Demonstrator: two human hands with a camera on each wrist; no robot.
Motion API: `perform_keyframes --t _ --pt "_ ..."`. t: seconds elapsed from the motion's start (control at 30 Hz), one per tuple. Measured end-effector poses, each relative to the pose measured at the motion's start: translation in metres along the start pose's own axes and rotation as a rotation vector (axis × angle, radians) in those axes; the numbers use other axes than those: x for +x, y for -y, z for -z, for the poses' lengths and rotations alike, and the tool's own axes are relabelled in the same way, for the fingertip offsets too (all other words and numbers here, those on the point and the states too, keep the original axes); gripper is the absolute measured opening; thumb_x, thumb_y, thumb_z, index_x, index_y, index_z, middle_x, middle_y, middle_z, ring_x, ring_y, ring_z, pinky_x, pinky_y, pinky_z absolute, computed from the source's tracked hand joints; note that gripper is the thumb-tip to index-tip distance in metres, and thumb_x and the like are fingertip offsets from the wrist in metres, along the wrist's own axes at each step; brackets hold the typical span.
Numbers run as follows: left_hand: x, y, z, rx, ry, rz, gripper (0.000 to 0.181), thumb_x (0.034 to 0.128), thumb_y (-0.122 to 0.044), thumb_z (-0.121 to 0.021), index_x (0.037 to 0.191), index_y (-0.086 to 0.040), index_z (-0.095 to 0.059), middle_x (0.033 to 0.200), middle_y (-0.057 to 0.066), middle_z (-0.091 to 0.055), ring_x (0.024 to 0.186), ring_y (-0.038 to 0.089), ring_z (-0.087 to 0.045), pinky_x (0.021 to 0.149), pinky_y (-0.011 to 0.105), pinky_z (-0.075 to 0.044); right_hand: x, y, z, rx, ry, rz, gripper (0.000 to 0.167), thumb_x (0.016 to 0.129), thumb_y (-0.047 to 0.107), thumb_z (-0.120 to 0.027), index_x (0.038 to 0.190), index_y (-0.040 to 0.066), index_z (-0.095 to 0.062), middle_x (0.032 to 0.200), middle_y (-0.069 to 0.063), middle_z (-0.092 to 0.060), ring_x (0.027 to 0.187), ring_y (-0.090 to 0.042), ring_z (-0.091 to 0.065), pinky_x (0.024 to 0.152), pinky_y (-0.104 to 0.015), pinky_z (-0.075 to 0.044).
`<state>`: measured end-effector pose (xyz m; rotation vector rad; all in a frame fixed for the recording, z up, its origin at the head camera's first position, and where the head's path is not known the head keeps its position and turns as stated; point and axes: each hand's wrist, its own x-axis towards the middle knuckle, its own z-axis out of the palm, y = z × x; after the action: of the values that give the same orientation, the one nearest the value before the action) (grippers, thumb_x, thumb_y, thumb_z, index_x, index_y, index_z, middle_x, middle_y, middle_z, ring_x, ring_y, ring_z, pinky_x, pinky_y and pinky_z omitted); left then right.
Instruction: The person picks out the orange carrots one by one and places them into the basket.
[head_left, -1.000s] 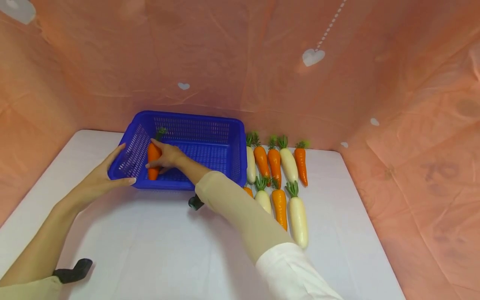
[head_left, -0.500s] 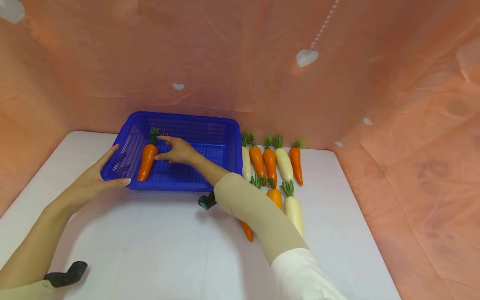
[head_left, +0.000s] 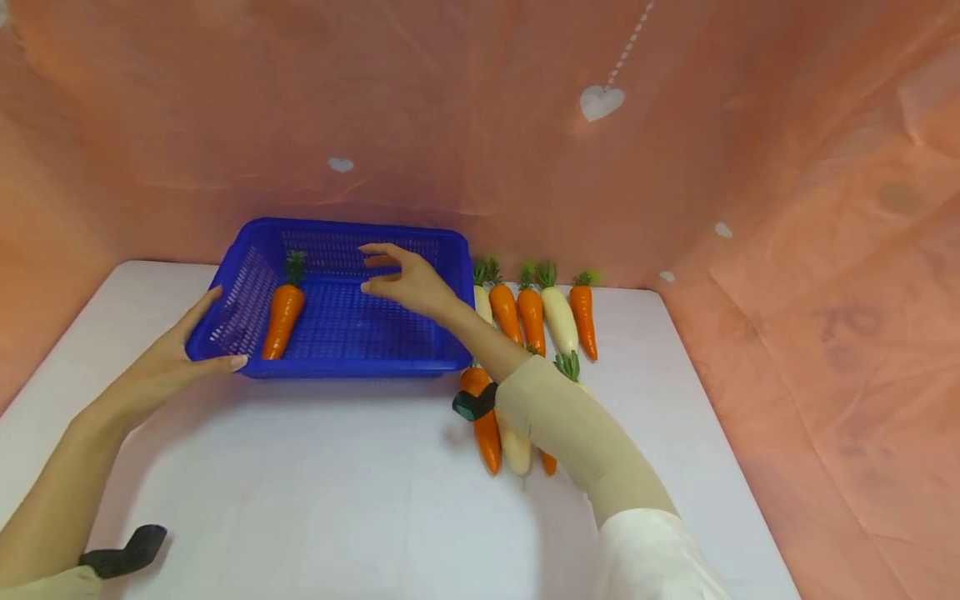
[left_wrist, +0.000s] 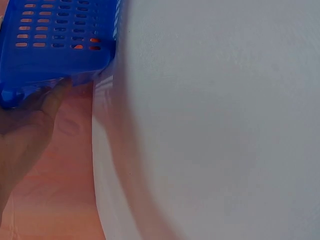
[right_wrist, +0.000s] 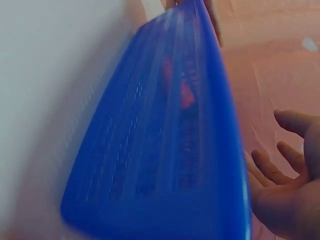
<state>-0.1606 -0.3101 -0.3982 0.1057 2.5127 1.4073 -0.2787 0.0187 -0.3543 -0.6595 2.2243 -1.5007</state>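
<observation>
A blue plastic basket (head_left: 352, 365) stands at the back left of the table. One carrot (head_left: 283, 321) with a dark green top lies along its left side. My left hand (head_left: 168, 354) holds the basket's front left corner, thumb on the front rim and fingers along the left side; the left wrist view shows these fingers against the basket's end. Above the right half of the basket, my right hand (head_left: 412, 283) hovers with fingers apart and nothing between them. In the right wrist view that same hand (right_wrist: 285, 185) is beside the basket wall.
Right of the basket, carrots (head_left: 582, 321) and white radishes (head_left: 558, 318) lie in two rows, the front row partly behind my right forearm. A white cloth (head_left: 337, 483) covers the table. An orange sheet with pale hearts encloses the back and sides.
My right hand has let go of the carrot, leaving it in the basket, and moved right and up. My left hand stays on the basket corner. The whole view shifts slightly.
</observation>
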Motion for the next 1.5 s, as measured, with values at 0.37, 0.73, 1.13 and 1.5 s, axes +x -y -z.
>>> perform_keyframes --t 0.37,0.73,1.13,1.5 --pt "-0.011 0.011 0.006 0.025 -0.024 -0.006 0.098 0.096 -0.032 -0.064 0.155 -0.043 0.013 0.163 0.017 0.017 0.144 0.054 0.012 0.104 0.08 0.002 -0.043 -0.012 0.059 0.053 -0.081 0.039 0.059 0.095 0.009 -0.067 0.149 0.013 -0.044 0.148 -0.014 -0.046 0.12 -0.027 -0.06 0.095 -0.037 -0.055" --pt "-0.01 0.013 0.004 0.005 -0.047 -0.037 0.098 0.0964 -0.027 -0.064 0.156 -0.042 0.012 0.163 0.018 0.017 0.143 0.055 0.013 0.105 0.079 0.006 -0.085 -0.045 0.112 -0.058 -0.146 0.052 0.062 0.094 0.007 -0.067 0.151 0.015 -0.043 0.15 -0.012 -0.045 0.126 -0.04 -0.053 0.098 -0.042 -0.053" --pt "-0.002 0.015 0.002 -0.032 -0.055 -0.06 0.096 0.0965 -0.025 -0.065 0.156 -0.045 0.009 0.164 0.012 0.017 0.145 0.05 0.015 0.107 0.077 0.008 -0.125 -0.081 0.154 -0.095 -0.255 -0.064 0.061 0.096 0.006 -0.064 0.152 0.017 -0.042 0.153 -0.017 -0.039 0.133 -0.044 -0.045 0.102 -0.052 -0.048" --pt "0.004 0.013 -0.002 -0.03 -0.037 -0.066 0.096 0.0967 -0.027 -0.064 0.155 -0.046 0.01 0.163 0.016 0.018 0.143 0.053 0.016 0.104 0.08 0.007 -0.158 -0.122 0.178 -0.09 -0.508 -0.097 0.06 0.091 0.0 -0.067 0.148 0.001 -0.045 0.148 -0.024 -0.044 0.138 -0.043 -0.037 0.114 -0.055 -0.032"
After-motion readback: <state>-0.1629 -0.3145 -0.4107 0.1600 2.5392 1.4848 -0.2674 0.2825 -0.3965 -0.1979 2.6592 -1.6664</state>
